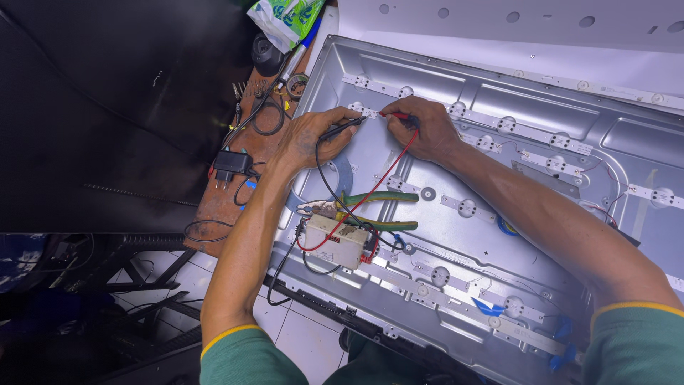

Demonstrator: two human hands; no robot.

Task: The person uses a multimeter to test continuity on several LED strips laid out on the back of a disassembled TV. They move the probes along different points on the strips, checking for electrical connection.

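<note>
Across most of my view lies the grey metal back panel (541, 142) of a big screen, its far right end cut off at the picture's edge. White light strips (499, 128) with round lenses run along it in rows; the lowest row passes under my right sleeve and I cannot follow it further. A dark sheet (107, 107) fills the left side, too black to make out. Between them shows a worn brown bench (228, 192), with a black plug (229, 165) and tangled cords on it, and white floor tiles (299, 335) below. On the panel sit a small white tester box (336, 239) and green-handled pliers (377, 208) just beside it. My left hand (310, 139) is closed around the black probe (343, 128), my right hand (426, 128) pinches the red probe (396, 115); both tips meet the top strip, close together.
</note>
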